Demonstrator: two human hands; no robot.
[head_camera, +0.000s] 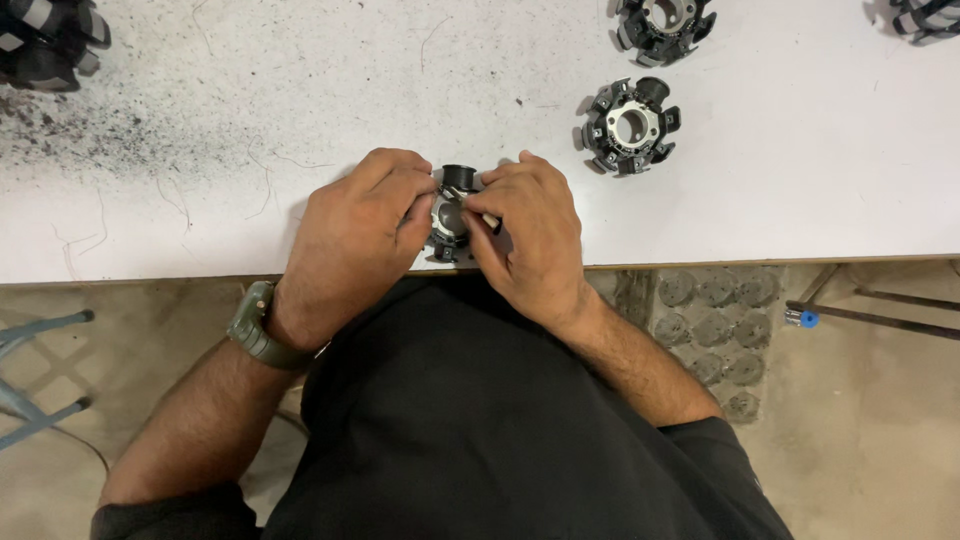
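A round black part (452, 215) is held between both hands, at the near edge of the white table (300, 120). It is pinched from the left by the left hand (355, 235). It is gripped from the right by the right hand (530, 235), fingers curled tight. The part could slip off the edge, since the edge is so close. Two like parts (630, 125) lie well past the right hand.

Workshop, scuffed white workbench (200, 200) dusted with black grit, black metal ring parts (630, 126), bare concrete floor (870, 420)
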